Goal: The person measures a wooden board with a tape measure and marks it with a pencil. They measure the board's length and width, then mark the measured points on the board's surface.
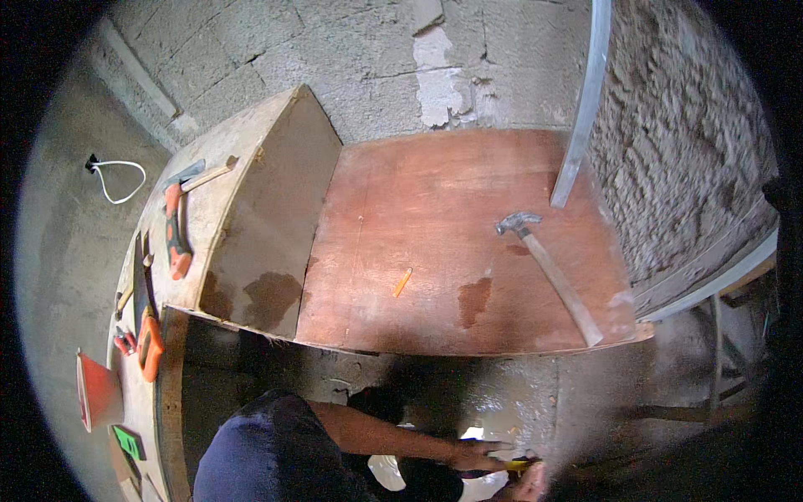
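Observation:
My left forearm, below a dark blue sleeve, reaches across the lower edge. My left hand [475, 455] meets my right hand [529, 483] low in the view, right of centre. Between them is a small yellow thing [518, 464], possibly a tape measure; its kind is hard to make out. My left fingers close at its near end, and my right fingers wrap its other side, partly cut off by the dim lower edge. On the reddish board [418, 192] beyond lie a claw hammer [548, 272] with a wooden handle and a short orange pencil [402, 283].
A boxy wooden piece [276, 201] stands at the left. On its top lie a hatchet [176, 226] with an orange-black grip, another hammer [209, 174] and an orange-handled handsaw [148, 326]. A metal bar [583, 109] leans at the right by the rough wall [677, 142]. Wet floor [502, 402] lies below.

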Motion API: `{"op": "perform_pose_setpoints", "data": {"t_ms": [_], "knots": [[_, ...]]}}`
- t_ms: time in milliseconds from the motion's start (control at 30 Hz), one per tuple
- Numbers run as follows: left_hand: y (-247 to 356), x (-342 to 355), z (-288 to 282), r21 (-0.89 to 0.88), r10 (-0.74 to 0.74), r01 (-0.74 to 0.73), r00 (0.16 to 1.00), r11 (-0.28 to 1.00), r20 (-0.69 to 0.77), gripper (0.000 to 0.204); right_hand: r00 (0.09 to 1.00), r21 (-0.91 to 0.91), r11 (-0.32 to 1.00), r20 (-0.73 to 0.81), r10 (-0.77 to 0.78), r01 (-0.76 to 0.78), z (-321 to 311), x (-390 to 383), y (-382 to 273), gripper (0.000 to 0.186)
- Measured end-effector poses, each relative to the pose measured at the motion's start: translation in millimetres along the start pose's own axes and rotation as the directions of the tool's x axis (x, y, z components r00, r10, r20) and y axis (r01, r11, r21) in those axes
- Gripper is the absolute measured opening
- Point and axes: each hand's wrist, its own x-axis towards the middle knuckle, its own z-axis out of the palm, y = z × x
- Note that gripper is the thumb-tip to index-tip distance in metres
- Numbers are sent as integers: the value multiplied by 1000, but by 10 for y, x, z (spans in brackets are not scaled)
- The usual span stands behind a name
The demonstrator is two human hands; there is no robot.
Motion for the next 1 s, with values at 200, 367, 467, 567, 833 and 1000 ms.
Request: {"op": "perform_pose_setpoints", "data": {"t_ms": [200, 367, 467, 567, 833, 1000], "knots": [[89, -597, 527, -1, -110, 112, 978, 994, 174, 51, 812, 517, 693, 8, 583, -503, -651, 347, -380, 45], [576, -1021, 355, -170, -276, 285, 958, 943, 75, 44, 900, 461, 850, -208, 382, -254, -1228, 1433, -913, 45], [853, -1486, 103, -457, -502, 524, 846, 719, 182, 41, 866, 452, 869, -333, 373, -201, -1267, 2204, -1353, 46], [932, -1736, -71, -480, -596, 595, 785, 645, 172, 40, 933, 472, 861, -187, 309, -190, -915, 2941, -1741, 47], [1071, -2096, -244, -672, -731, 403, 606, 622, -313, 40, 837, 551, 747, 547, 12, -371, 2201, 3363, -1526, 57], [1273, -2331, -764, -399, -710, 592, 520, 701, -475, 30, 451, 188, 746, 693, -562, 639, 3239, 2618, -1413, 29]]}}
